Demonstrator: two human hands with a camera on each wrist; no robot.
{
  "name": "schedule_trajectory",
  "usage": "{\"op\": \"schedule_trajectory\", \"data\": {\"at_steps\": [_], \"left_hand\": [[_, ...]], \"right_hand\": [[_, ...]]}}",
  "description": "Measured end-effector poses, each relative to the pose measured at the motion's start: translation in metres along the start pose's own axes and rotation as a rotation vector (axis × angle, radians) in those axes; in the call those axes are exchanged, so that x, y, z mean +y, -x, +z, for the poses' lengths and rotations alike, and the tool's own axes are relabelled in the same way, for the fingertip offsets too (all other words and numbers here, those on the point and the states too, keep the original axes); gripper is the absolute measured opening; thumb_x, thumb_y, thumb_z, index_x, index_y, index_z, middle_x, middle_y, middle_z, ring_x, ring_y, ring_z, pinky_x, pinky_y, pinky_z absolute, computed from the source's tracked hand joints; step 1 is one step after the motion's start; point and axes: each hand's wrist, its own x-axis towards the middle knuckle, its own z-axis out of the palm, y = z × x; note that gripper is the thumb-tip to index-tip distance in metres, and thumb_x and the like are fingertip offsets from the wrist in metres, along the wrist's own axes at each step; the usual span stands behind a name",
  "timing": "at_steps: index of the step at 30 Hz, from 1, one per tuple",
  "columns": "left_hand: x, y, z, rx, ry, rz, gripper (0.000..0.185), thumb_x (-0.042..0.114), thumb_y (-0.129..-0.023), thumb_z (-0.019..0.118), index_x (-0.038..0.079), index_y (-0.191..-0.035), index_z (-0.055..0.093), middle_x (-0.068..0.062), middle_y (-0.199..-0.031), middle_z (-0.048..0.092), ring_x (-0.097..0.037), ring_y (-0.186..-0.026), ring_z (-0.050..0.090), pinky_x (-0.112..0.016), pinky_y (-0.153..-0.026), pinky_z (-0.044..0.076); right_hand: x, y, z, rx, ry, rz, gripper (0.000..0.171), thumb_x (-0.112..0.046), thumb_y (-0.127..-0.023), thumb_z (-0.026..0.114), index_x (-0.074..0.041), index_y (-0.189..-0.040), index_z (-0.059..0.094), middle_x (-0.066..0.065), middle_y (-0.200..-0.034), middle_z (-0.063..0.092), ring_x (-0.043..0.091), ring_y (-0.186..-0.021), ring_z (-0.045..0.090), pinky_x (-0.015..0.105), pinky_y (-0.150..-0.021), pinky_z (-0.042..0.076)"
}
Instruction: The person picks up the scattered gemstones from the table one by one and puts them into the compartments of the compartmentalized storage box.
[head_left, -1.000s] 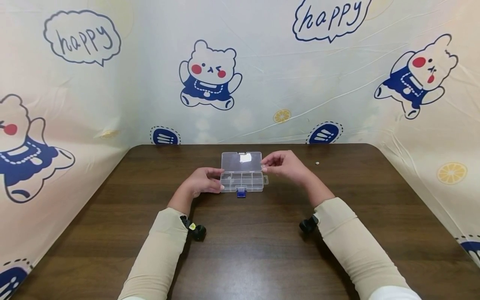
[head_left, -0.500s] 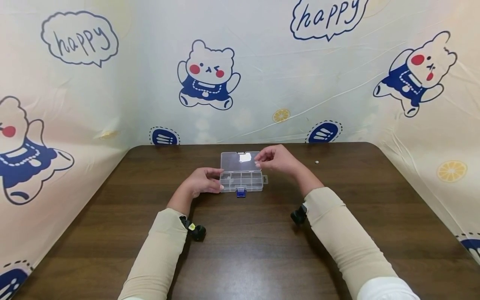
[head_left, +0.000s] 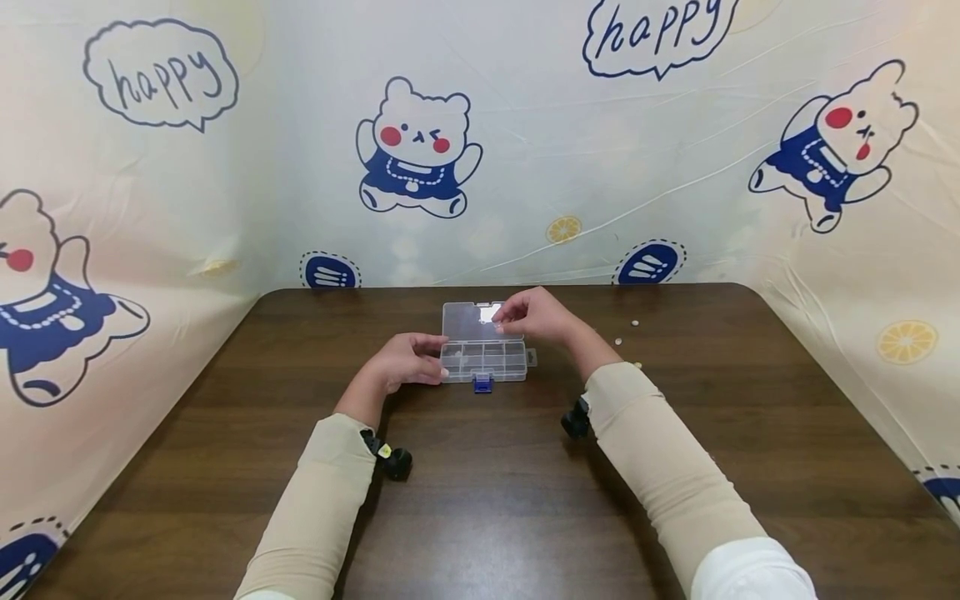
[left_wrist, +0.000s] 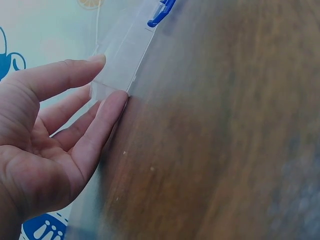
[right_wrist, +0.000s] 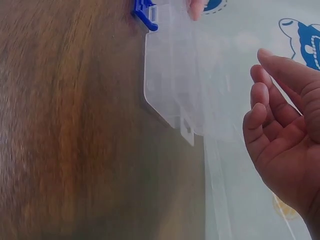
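Note:
A clear plastic compartment box with a blue latch lies on the brown table, its lid standing open at the back. My left hand holds the box's left end; in the left wrist view the thumb and a finger of this hand pinch the box end. My right hand hovers over the right part of the lid with thumb and forefinger drawn together. In the right wrist view its fingers curl loosely beside the box; anything pinched is hidden.
Three small white beads lie on the table right of the box. Patterned cloth walls close in the table at the back and both sides. Black wrist cameras sit under both forearms.
My right hand has moved left and slightly back, from beside the box's right end to over its lid. Two more beads now show on the table. The left hand and box stay put.

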Motion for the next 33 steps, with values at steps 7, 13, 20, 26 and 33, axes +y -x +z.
{"op": "schedule_trajectory", "data": {"at_steps": [7, 13, 20, 26, 33], "left_hand": [[-0.001, -0.002, 0.0, 0.0, 0.0, -0.004, 0.067, -0.006, -0.078, 0.076, 0.007, -0.14, 0.052, -0.02, -0.125, 0.056, -0.027, -0.092, 0.063, -0.037, -0.081, 0.058], [-0.002, -0.001, 0.0, -0.003, -0.01, -0.001, 0.067, -0.005, -0.079, 0.076, 0.007, -0.14, 0.052, -0.02, -0.126, 0.056, -0.026, -0.09, 0.064, -0.037, -0.081, 0.058], [-0.002, -0.003, 0.0, 0.001, -0.015, 0.005, 0.067, -0.005, -0.078, 0.077, 0.007, -0.14, 0.052, -0.02, -0.125, 0.057, -0.027, -0.091, 0.064, -0.037, -0.081, 0.058], [0.0, -0.001, 0.001, 0.003, -0.022, 0.005, 0.067, -0.003, -0.079, 0.077, 0.008, -0.14, 0.053, -0.02, -0.124, 0.057, -0.027, -0.091, 0.064, -0.036, -0.081, 0.058], [-0.002, -0.002, -0.001, -0.001, -0.024, -0.006, 0.067, -0.003, -0.079, 0.077, 0.009, -0.14, 0.052, -0.02, -0.128, 0.055, -0.028, -0.093, 0.063, -0.036, -0.082, 0.057]], "right_hand": [[0.008, -0.011, 0.009, -0.012, 0.03, 0.008, 0.019, -0.007, -0.087, 0.074, 0.002, -0.104, 0.073, 0.006, -0.092, 0.069, 0.022, -0.085, 0.059, 0.031, -0.078, 0.054], [0.013, -0.016, 0.014, -0.019, 0.075, 0.028, 0.015, -0.008, -0.087, 0.074, -0.002, -0.101, 0.074, 0.006, -0.092, 0.068, 0.021, -0.084, 0.058, 0.029, -0.074, 0.053], [0.017, -0.02, 0.015, -0.052, 0.128, 0.035, 0.012, -0.007, -0.085, 0.076, -0.004, -0.097, 0.075, 0.005, -0.092, 0.067, 0.018, -0.084, 0.058, 0.028, -0.075, 0.053], [0.018, -0.018, 0.016, -0.061, 0.134, 0.055, 0.012, -0.006, -0.084, 0.076, -0.003, -0.096, 0.075, 0.005, -0.091, 0.068, 0.018, -0.085, 0.06, 0.028, -0.077, 0.054], [0.022, -0.014, 0.017, -0.037, 0.091, 0.062, 0.016, -0.005, -0.085, 0.074, -0.001, -0.101, 0.073, 0.006, -0.094, 0.069, 0.019, -0.087, 0.061, 0.03, -0.081, 0.054]]}}
